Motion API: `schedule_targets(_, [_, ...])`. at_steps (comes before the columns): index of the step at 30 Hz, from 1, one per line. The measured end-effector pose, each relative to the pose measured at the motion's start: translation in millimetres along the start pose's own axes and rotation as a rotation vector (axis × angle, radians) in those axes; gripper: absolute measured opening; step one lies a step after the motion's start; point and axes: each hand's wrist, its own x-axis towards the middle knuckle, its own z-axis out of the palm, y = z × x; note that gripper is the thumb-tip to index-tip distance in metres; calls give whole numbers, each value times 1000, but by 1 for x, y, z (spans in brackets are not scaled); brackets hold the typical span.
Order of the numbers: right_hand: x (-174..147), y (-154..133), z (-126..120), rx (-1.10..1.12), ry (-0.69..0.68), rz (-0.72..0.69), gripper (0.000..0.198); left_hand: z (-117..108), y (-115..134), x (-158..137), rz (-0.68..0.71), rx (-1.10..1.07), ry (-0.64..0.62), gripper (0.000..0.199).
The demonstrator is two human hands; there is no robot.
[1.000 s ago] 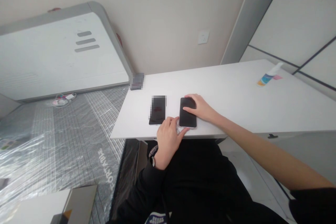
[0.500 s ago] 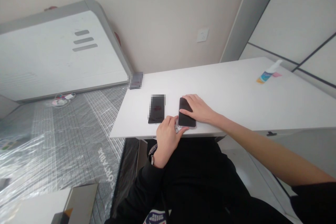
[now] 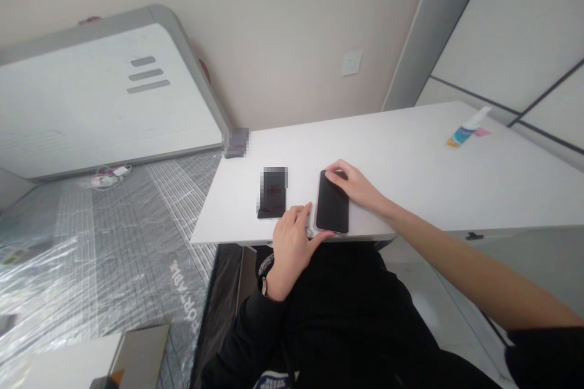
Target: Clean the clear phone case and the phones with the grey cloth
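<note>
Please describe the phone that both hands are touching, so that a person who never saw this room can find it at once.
On the white table, look at the near edge. Two dark phones lie there side by side; the phone meant is the one with a pale rim, between the left hand and the right hand. The other phone lies untouched.

bare white table [image 3: 410,158] right of phone [image 3: 332,209], second phone [image 3: 272,193] just left, spray bottle [image 3: 466,129] far right
</note>
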Motion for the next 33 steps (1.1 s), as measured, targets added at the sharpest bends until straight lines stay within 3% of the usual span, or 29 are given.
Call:
schedule_targets(4, [0,-8,2,159,60,31,34,-3,-1,1,64,-56,-68,46])
schedule_targets(7, [-2,-18,6,224,102,39,34,-8,0,1,0,-174,-131,40])
schedule_targets(11, [-4,-25,9,285,148,49,36,-17,6,-2,-176,-556,-246,50])
schedule_targets(14, [-7,-28,11,293,183,48,35,-23,11,-4,-212,-800,-322,42])
schedule_targets(18, [-11,-37,12,269,231,29,32,-26,16,-7,-212,-821,-326,25])
schedule_targets(24, [-14,-50,11,228,325,-33,40,-21,20,-11,-253,-898,-258,21])
schedule_targets(26, [-15,-50,9,350,284,-3,49,-19,19,-12,-296,-996,-224,26])
schedule_targets(30, [-17,-44,1,612,-1,147,52,-16,14,-13,-352,-1132,-178,37])
schedule_targets(33, [-20,-43,-4,627,-40,176,46,-20,14,-12,-332,-1072,-213,37])
